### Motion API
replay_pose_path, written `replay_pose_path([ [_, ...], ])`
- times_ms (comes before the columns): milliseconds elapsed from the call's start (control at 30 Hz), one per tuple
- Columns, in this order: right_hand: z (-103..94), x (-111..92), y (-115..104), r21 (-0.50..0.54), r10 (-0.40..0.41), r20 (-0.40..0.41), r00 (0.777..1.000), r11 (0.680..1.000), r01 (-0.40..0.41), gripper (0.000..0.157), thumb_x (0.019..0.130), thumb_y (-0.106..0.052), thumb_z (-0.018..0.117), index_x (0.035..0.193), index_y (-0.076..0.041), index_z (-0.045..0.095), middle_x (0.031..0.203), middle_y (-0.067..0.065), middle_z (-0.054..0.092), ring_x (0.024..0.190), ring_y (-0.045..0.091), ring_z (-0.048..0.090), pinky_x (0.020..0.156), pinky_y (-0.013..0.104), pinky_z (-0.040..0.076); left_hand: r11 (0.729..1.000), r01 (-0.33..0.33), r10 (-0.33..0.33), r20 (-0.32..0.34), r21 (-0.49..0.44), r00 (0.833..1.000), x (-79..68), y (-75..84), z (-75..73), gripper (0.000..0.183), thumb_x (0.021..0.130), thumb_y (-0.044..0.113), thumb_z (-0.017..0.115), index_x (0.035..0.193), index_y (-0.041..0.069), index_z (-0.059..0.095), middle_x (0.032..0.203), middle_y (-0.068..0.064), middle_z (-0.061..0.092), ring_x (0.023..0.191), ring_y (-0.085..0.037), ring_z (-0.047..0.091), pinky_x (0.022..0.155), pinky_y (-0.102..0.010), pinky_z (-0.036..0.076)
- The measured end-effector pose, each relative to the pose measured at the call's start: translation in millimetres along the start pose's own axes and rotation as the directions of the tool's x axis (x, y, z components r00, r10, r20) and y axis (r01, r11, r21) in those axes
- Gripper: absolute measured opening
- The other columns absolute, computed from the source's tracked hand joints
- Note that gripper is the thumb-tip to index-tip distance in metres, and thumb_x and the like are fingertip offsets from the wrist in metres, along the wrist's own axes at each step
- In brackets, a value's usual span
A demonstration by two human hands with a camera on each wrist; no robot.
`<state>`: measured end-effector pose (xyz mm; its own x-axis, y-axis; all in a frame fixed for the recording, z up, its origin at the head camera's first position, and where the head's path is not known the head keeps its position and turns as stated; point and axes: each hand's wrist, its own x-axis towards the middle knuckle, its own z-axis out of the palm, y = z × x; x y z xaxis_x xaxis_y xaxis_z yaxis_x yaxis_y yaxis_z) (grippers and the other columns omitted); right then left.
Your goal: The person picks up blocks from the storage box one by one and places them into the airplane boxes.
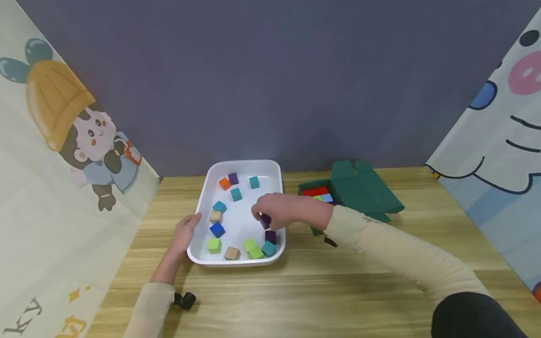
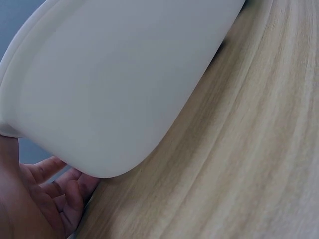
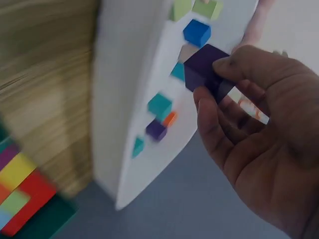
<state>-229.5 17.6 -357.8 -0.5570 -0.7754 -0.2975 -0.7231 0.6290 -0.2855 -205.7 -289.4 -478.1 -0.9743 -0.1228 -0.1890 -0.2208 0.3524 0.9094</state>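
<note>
A white tray [image 1: 238,220] on the wooden table holds several small cubes. My left hand [image 1: 184,233] grips its left side, thumb at the rim and the other fingers bent against the outer wall, as the left wrist view shows. Over the tray's right part, my right hand [image 1: 276,209] pinches a dark purple cube [image 3: 199,72] between thumb and fingertips. Another dark purple cube [image 1: 270,236] lies just below that hand in the head view. Around the tray are a blue cube [image 1: 217,229], an orange cube [image 1: 225,183], a purple cube [image 1: 233,178] and lime cubes [image 1: 214,245].
Right of the tray stands a green box [image 1: 365,190] with its lid folded back, packed with coloured blocks [image 3: 22,199]; my right forearm partly covers it in the head view. A dark grey wall [image 1: 270,84] rises behind the table [image 1: 313,291], and printed sheets flank both sides.
</note>
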Motion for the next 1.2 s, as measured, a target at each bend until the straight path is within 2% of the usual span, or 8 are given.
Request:
replay_pose_path([
  [100,-1.7,-27,22,-0.007,-0.008,-0.048,0.999,1.0,0.008,0.025,0.083,-0.01,0.076,0.104,-0.015,0.064,0.09,-0.007,0.057,0.081,0.013,0.052,0.069,0.022,0.049,1.0,0.003,-0.003,0.004,-0.003,1.0,-0.2,1.2,-1.3,0.069,0.102,0.048,0.041,0.137,-0.011,0.042,0.123,-0.03,0.056,0.101,-0.028,0.062,0.082,-0.029,0.053],
  [267,3.1,-67,58,0.043,0.014,-0.085,0.996,0.999,-0.01,0.022,0.082,-0.001,0.07,0.097,-0.012,0.059,0.085,-0.002,0.055,0.071,0.014,0.045,0.06,0.027,0.042,1.0,0.007,-0.007,0.009,-0.004,1.0,-0.4,-0.6,-2.3,0.068,0.101,0.05,0.041,0.134,-0.01,0.045,0.121,-0.027,0.058,0.097,-0.024,0.062,0.078,-0.026,0.052],
  [400,6.0,-90,80,0.078,0.048,-0.077,0.996,0.996,-0.042,0.022,0.081,0.003,0.067,0.096,-0.012,0.06,0.088,-0.002,0.056,0.07,0.014,0.043,0.059,0.029,0.039,1.0,-0.005,0.005,-0.002,-0.001,1.0,-1.6,-2.2,-1.7,0.067,0.101,0.049,0.042,0.132,-0.01,0.047,0.118,-0.027,0.059,0.095,-0.024,0.063,0.077,-0.025,0.053],
  [500,6.1,-101,90,0.087,0.074,-0.082,0.994,0.994,-0.067,0.025,0.081,0.003,0.068,0.1,-0.012,0.063,0.094,-0.003,0.058,0.072,0.014,0.047,0.06,0.029,0.042,1.0,-0.014,0.014,-0.009,-0.003,1.0,-1.8,-3.0,-1.1,0.066,0.101,0.048,0.043,0.132,-0.01,0.048,0.117,-0.027,0.06,0.094,-0.024,0.063,0.076,-0.026,0.053],
  [800,7.8,-105,106,0.066,0.124,-0.033,0.992,0.99,-0.121,0.028,0.08,0.003,0.069,0.106,-0.006,0.066,0.103,0.005,0.064,0.077,0.015,0.054,0.063,0.028,0.049,1.0,0.007,-0.007,-0.001,-0.002,1.0,-2.7,-2.8,-0.2,0.069,0.101,0.05,0.042,0.134,-0.01,0.045,0.121,-0.028,0.058,0.099,-0.027,0.062,0.081,-0.028,0.053],
  [967,12.2,-100,110,0.041,0.112,-0.014,0.994,0.993,-0.111,0.025,0.078,0.005,0.07,0.1,-0.007,0.069,0.096,0.003,0.065,0.073,0.014,0.053,0.062,0.027,0.049,1.0,0.002,-0.002,-0.016,-0.004,1.0,-2.5,-3.7,1.0,0.068,0.101,0.05,0.042,0.133,-0.01,0.047,0.12,-0.028,0.058,0.1,-0.028,0.062,0.082,-0.029,0.053],
  [1200,19.9,-93,115,-0.012,0.097,-0.007,0.995,0.995,-0.097,0.025,0.077,0.008,0.07,0.096,-0.009,0.069,0.088,0.0,0.062,0.066,0.013,0.046,0.056,0.026,0.04,0.999,-0.011,0.01,-0.021,-0.032,1.0,-3.1,-1.6,0.3,0.066,0.101,0.048,0.043,0.132,-0.011,0.048,0.118,-0.028,0.06,0.094,-0.024,0.064,0.076,-0.027,0.054],
])
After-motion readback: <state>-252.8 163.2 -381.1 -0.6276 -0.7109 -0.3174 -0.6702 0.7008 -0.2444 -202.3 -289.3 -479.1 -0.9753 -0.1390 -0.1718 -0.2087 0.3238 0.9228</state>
